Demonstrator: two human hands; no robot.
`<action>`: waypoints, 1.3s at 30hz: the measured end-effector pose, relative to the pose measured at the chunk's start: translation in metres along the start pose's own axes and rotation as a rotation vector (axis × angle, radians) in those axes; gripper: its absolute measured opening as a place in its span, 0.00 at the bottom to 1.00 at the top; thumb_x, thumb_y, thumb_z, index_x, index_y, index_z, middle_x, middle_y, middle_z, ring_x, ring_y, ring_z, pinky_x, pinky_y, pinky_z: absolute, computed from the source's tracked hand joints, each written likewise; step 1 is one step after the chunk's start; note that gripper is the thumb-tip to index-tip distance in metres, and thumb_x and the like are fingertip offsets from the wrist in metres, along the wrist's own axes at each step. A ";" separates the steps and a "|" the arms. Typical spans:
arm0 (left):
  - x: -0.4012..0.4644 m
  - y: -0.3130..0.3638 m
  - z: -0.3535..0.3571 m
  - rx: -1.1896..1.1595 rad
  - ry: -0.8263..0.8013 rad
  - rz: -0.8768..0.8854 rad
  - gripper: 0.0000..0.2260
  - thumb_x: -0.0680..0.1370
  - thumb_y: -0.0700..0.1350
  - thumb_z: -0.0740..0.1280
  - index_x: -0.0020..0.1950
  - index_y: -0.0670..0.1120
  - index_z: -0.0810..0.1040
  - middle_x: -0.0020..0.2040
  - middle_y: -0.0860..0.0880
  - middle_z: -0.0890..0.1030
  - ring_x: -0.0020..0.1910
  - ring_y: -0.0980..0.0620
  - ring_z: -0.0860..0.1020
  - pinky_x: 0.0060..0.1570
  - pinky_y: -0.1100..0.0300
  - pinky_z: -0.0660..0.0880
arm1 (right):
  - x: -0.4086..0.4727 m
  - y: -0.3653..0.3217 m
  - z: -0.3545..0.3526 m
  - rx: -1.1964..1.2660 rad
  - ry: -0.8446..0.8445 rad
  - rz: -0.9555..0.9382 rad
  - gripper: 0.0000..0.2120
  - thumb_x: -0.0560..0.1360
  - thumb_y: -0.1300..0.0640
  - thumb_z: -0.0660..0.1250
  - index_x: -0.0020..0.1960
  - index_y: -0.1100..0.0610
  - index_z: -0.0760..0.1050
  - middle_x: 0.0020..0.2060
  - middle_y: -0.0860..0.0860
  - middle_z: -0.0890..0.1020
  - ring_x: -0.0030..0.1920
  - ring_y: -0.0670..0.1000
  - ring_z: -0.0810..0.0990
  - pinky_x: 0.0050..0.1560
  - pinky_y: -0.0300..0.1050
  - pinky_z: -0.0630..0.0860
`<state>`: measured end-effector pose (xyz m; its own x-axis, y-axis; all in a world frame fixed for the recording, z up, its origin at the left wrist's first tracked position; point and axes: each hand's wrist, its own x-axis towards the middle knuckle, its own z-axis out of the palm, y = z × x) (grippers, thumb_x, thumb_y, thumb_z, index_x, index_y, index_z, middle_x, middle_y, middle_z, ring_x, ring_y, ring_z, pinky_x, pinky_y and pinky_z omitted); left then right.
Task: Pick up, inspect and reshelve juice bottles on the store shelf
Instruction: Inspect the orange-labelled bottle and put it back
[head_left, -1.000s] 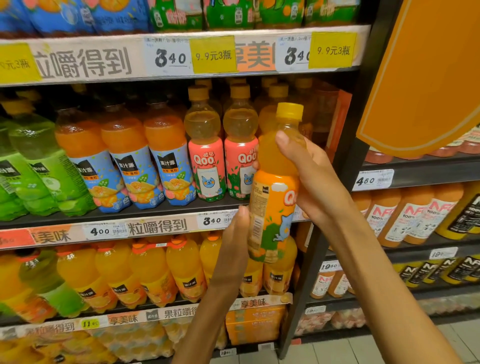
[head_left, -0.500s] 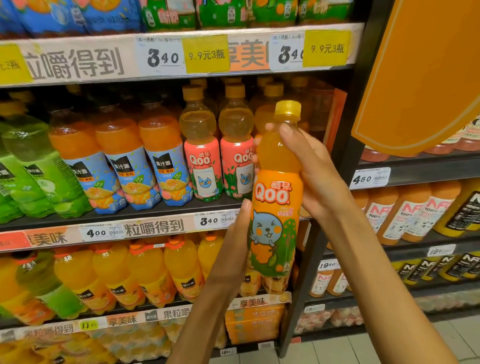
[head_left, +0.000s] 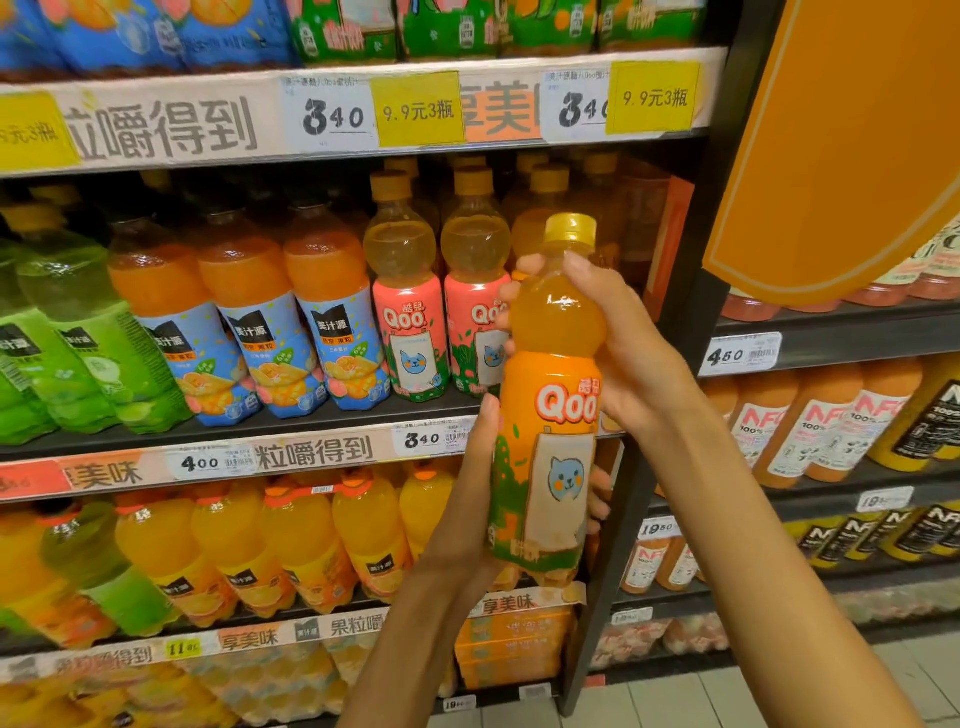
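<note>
A: Biggest thing?
B: Shelf unit (head_left: 322, 148) is filling the view, juice rows sitting on every level.
A: Task item?
B: Orange Qoo bottle (head_left: 550, 415) is being held upright in front of the middle shelf's right end, label facing the camera, yellow cap (head_left: 570, 228) on.
A: Hands?
B: Right hand (head_left: 618, 343) is wrapping the bottle's upper bulge. Left hand (head_left: 470, 509) is gripping the lower label, thumb along its left side.
A: Neighbours?
B: Pink Qoo bottles (head_left: 410, 322) are standing just behind.
</note>
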<state>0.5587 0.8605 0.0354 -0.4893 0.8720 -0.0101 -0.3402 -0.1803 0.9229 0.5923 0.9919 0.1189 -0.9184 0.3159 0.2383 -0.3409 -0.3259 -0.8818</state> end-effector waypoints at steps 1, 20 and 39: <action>0.001 0.001 0.000 0.055 0.080 0.032 0.27 0.71 0.68 0.52 0.48 0.55 0.85 0.45 0.50 0.86 0.44 0.52 0.84 0.42 0.60 0.80 | -0.001 0.000 0.001 -0.054 0.025 -0.030 0.13 0.74 0.51 0.64 0.54 0.56 0.78 0.45 0.55 0.84 0.47 0.53 0.83 0.45 0.47 0.80; 0.005 0.001 -0.012 -0.157 -0.196 -0.107 0.35 0.73 0.70 0.54 0.54 0.41 0.81 0.39 0.43 0.82 0.33 0.47 0.81 0.36 0.57 0.78 | 0.002 0.002 0.001 0.045 -0.011 0.018 0.16 0.73 0.54 0.67 0.58 0.59 0.75 0.46 0.55 0.84 0.48 0.54 0.83 0.46 0.48 0.81; 0.050 -0.018 -0.030 0.570 0.353 0.480 0.32 0.64 0.47 0.75 0.65 0.43 0.71 0.56 0.49 0.80 0.57 0.52 0.78 0.56 0.50 0.77 | -0.023 0.025 0.020 -0.802 0.146 -0.581 0.18 0.68 0.61 0.73 0.56 0.63 0.74 0.51 0.54 0.79 0.54 0.50 0.78 0.54 0.43 0.76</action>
<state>0.5164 0.8942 0.0066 -0.7335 0.5476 0.4027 0.3836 -0.1555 0.9103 0.6011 0.9587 0.0989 -0.6006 0.3589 0.7145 -0.4434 0.5941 -0.6712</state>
